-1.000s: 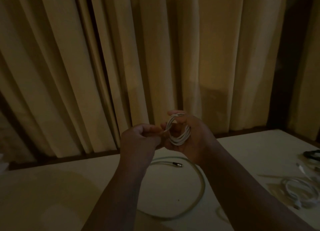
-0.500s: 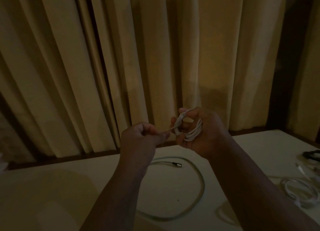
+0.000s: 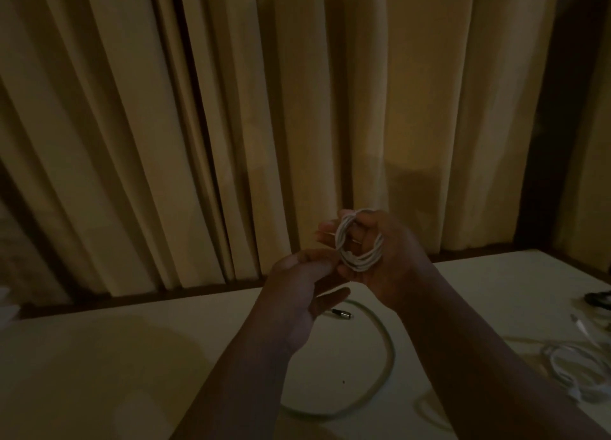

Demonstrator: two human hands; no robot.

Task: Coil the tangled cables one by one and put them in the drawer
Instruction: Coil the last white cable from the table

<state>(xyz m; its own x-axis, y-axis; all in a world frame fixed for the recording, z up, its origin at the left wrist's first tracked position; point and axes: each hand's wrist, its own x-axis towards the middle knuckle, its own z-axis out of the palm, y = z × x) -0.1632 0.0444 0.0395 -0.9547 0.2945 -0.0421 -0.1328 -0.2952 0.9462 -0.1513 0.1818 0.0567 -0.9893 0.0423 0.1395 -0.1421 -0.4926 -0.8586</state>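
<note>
My right hand [image 3: 386,261] holds a small coil of white cable [image 3: 358,244] up in front of the curtain, fingers curled round its loops. My left hand [image 3: 297,294] sits just left of and below the coil, thumb and forefinger pinching the cable's loose end at the coil's lower left edge, the other fingers spread. Below the hands a longer pale cable [image 3: 383,360] lies in a wide loop on the table, its metal-tipped plug [image 3: 342,314] pointing right. No drawer is in view.
A pale table [image 3: 115,357] runs across the bottom. A tangle of white cables [image 3: 575,370] lies at its right edge, with a dark cable [image 3: 598,297] behind it. Beige curtains [image 3: 231,109] hang close behind the table. The room is dim.
My left hand has moved right and down to the coil's lower edge and its lower fingers have spread. The right hand has tilted the coil slightly and shifted a little left.
</note>
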